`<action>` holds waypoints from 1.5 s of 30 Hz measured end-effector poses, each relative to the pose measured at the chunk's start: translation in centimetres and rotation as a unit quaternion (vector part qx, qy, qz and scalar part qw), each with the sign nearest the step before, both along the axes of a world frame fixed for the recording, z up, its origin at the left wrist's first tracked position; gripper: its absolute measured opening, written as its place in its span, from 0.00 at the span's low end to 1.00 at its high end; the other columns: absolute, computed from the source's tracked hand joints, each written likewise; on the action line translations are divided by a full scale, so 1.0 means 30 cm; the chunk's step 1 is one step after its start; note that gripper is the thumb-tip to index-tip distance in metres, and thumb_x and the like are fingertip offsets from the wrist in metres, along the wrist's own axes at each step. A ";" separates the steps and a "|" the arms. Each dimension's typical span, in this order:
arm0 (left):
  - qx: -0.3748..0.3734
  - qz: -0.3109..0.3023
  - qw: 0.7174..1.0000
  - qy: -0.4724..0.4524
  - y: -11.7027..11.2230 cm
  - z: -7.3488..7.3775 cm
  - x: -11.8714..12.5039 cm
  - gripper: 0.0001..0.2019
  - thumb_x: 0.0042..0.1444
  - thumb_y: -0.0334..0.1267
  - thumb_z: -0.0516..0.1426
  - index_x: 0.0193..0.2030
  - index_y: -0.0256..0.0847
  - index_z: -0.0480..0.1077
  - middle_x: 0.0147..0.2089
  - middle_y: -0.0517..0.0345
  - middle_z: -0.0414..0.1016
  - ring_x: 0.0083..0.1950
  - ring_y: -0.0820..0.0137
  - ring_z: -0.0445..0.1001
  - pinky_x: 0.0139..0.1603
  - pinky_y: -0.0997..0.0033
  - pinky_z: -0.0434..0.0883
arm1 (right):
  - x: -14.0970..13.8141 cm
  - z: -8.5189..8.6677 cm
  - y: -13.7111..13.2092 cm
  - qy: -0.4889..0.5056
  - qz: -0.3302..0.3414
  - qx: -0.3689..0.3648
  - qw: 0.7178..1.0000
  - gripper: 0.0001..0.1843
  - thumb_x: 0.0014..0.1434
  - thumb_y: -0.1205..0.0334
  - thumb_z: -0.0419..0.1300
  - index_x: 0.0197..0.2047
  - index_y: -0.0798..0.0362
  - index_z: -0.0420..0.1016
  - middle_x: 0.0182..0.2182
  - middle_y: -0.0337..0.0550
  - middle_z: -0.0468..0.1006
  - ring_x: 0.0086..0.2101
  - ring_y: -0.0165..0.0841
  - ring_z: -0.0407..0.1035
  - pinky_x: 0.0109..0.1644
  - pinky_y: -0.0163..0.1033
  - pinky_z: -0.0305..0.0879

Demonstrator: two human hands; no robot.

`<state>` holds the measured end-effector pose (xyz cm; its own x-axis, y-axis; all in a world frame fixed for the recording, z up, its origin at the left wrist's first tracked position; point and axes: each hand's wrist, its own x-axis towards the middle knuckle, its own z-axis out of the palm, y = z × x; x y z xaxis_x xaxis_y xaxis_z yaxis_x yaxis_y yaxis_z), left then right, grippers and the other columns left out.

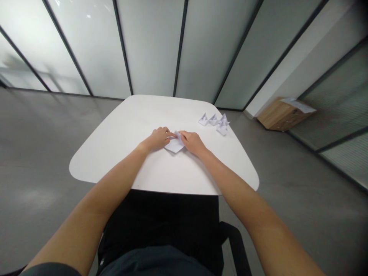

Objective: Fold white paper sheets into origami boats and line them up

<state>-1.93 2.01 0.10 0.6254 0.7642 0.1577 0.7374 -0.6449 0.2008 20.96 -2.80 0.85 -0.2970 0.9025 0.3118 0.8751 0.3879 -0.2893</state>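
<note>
A folded piece of white paper (174, 145) lies on the white table (120, 153) in front of me. My left hand (159, 138) rests on its left side with curled fingers pressing its upper edge. My right hand (193, 141) presses on its right side, fingertips pinched at the top fold. Both hands meet at the paper's upper corner.
Several small folded white paper figures (215, 122) stand in a cluster at the table's far right. A wooden cabinet (283, 114) sits on the grey floor at the right. Frosted glass panels form the wall behind. My dark-clothed lap and a black chair arm (238, 245) are below.
</note>
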 end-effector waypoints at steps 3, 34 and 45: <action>0.002 -0.006 1.000 0.005 -0.006 -0.004 0.013 0.27 0.70 0.34 0.51 0.70 0.65 0.74 0.64 0.50 0.72 0.63 0.53 0.69 0.66 0.48 0.67 | -0.002 0.001 -0.002 0.006 0.005 0.001 1.000 0.20 0.78 0.61 0.50 0.63 0.47 0.80 0.55 0.45 0.86 0.52 0.39 0.80 0.58 0.38 0.68; -0.011 0.081 0.991 -0.104 0.000 -0.004 0.016 0.16 0.66 0.47 0.62 0.54 0.43 0.80 0.49 0.51 0.84 0.49 0.60 0.81 0.52 0.64 0.75 | -0.014 -0.028 0.009 -0.045 0.042 -0.018 0.998 0.15 0.76 0.59 0.57 0.57 0.48 0.84 0.53 0.49 0.82 0.55 0.41 0.73 0.62 0.43 0.67; 0.003 0.061 0.994 -0.086 0.034 -0.030 0.008 0.15 0.67 0.42 0.60 0.55 0.39 0.80 0.54 0.46 0.83 0.56 0.57 0.80 0.64 0.58 0.73 | -0.033 -0.032 0.000 -0.053 -0.022 -0.004 0.998 0.14 0.75 0.53 0.59 0.55 0.50 0.82 0.56 0.51 0.81 0.56 0.45 0.71 0.61 0.47 0.68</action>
